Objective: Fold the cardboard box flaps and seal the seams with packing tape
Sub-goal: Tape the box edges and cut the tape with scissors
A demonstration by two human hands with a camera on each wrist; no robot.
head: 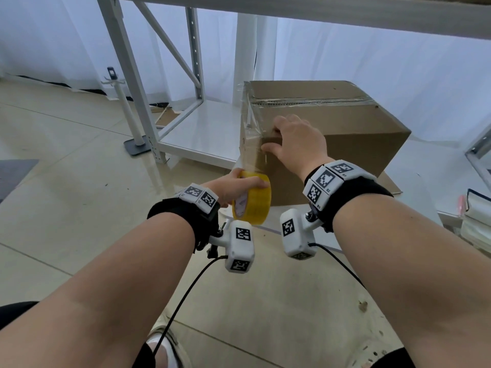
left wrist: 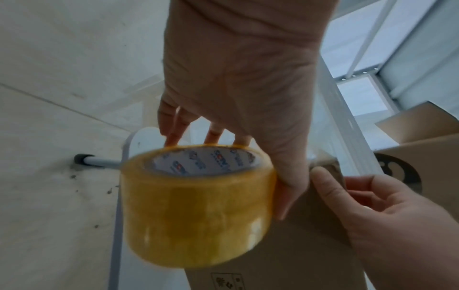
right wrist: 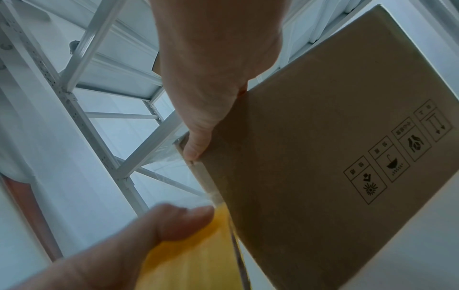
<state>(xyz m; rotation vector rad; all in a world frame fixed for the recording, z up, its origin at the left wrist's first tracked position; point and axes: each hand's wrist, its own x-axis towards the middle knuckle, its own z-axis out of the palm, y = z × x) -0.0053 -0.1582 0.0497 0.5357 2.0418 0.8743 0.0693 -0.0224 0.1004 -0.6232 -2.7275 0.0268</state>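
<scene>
- Cardboard box (head: 332, 123) sits closed on the low white shelf (head: 202, 134) of a metal rack, one corner turned toward us; we see a taped seam (head: 305, 101) running across its top and more clear tape wrinkled over the near upper corner
- Printed handling symbols (right wrist: 395, 157) show on one brown side in the right wrist view
- A strip of clear tape (head: 249, 155) runs taut from the box's near vertical edge down to the yellow tape roll (head: 252, 200), which is held just in front of the box and below that corner
- Our left hand (head: 233, 185) grips the roll: in the left wrist view the fingers (left wrist: 174, 135) reach over the far rim and the thumb (left wrist: 285, 196) lies along the near side, so the hand is wrapped around it
- Our right hand (head: 297, 144) rests on the box at the taped edge, fingers fairly straight and spread; the thumb (right wrist: 196, 145) presses on the corner edge where the strip lands, and the hand holds nothing
- A white pole on a dark flat base (head: 135, 147) stands on the tiled floor (head: 66, 208) to the left of the rack
- White curtains (head: 372, 62) hang behind
</scene>
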